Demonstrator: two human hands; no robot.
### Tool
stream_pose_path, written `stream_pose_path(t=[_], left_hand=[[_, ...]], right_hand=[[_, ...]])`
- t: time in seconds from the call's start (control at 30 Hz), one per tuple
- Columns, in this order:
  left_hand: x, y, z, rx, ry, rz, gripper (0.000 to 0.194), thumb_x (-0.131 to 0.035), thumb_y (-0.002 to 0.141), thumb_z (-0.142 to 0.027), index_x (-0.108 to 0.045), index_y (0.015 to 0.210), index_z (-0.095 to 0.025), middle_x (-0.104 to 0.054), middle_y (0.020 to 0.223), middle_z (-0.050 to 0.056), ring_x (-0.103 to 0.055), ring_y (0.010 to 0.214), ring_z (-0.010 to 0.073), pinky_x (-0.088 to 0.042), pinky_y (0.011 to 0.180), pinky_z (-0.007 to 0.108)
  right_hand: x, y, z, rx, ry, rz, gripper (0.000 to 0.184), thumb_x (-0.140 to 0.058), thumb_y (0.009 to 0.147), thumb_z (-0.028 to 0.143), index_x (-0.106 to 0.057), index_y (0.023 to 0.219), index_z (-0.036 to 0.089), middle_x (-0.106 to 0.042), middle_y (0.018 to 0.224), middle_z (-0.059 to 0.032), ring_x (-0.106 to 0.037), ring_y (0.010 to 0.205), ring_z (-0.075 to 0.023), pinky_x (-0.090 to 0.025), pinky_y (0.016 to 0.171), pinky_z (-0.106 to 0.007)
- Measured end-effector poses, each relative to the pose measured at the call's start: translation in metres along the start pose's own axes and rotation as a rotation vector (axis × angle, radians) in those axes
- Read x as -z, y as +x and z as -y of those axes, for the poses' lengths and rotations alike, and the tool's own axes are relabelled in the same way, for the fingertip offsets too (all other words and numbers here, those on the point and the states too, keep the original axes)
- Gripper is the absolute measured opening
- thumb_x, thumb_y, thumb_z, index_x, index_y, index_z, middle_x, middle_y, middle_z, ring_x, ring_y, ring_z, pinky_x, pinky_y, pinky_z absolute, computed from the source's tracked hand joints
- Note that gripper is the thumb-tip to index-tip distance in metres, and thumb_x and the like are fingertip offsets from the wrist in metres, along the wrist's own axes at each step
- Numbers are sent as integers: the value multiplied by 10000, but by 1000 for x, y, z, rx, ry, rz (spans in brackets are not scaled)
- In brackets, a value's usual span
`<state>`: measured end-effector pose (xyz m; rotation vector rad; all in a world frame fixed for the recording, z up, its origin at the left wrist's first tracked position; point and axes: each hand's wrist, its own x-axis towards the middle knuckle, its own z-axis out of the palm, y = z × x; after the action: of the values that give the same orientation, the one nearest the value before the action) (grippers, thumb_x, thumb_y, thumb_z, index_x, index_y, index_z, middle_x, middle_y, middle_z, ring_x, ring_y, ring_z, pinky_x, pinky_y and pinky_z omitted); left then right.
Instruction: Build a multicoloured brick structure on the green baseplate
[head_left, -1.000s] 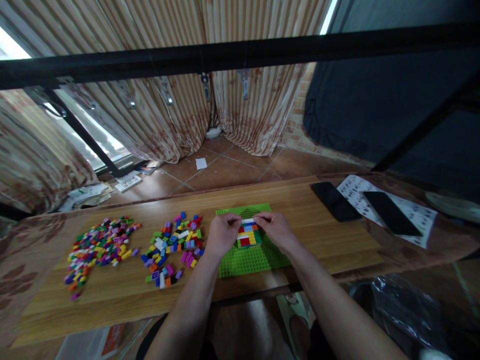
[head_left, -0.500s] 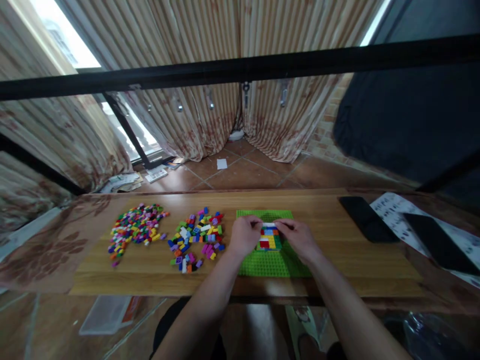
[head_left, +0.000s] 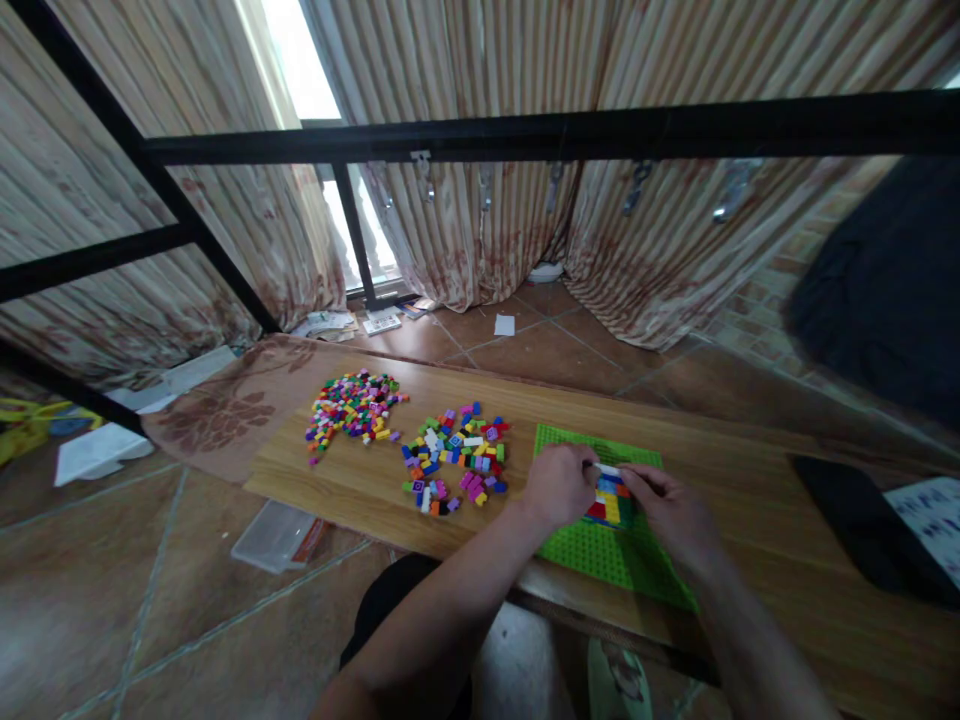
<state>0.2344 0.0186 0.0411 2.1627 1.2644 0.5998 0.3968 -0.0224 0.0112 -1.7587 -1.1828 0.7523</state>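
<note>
A green baseplate (head_left: 615,555) lies near the front edge of the wooden table (head_left: 360,485). On it stands a small block of stacked bricks (head_left: 611,497) in red, yellow, blue and green. My left hand (head_left: 559,485) and my right hand (head_left: 671,505) sit at either side of the block. The fingertips of both pinch a white brick (head_left: 606,469) at its top far edge. Both hands are closed in a pinch.
Two heaps of loose coloured bricks lie left of the plate: a nearer heap (head_left: 454,460) and a farther heap (head_left: 352,402). A dark phone (head_left: 855,520) and a printed sheet (head_left: 926,515) lie at the right. A clear plastic box (head_left: 274,535) sits on the tiled floor.
The view has swung left, so the table and plate now sit further right in the picture. Both hands stay on the white brick atop the block.
</note>
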Motion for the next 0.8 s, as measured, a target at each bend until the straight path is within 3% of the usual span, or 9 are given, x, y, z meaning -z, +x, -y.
stream_pose_path(t=[0.2,0.33,0.57,0.8], left_hand=[[1,0,-4,3,36,25,262,-448,843,-211,-689,944,-192,-721,930,81,-651,892,216,-503,878,342],[-1,0,-4,-22,39,26,267,-438,846,-201,-676,964,-189,-716,945,81,-647,906,209,-490,905,348],[-2,0,-3,-32,71,15,251,-441,855,-227,-678,926,-191,-714,915,72,-646,894,190,-484,910,320],[4,-4,-1,39,47,7,250,-475,842,-267,-681,967,-201,-716,945,69,-651,884,205,-531,803,306]], right_hand=[[0,2,-2,-2,-12,-25,404,-609,693,513,-726,936,213,-736,915,-69,-664,831,-250,-500,762,-386],[-1,3,-1,0,-38,-9,363,-592,690,519,-736,830,217,-737,855,-65,-662,809,-254,-498,750,-377],[-1,0,5,-24,-19,-12,354,-605,670,507,-733,818,212,-736,833,-63,-661,794,-252,-500,717,-362],[-1,-1,6,-18,9,-34,329,-650,641,499,-736,786,217,-741,811,-64,-671,777,-255,-512,724,-376]])
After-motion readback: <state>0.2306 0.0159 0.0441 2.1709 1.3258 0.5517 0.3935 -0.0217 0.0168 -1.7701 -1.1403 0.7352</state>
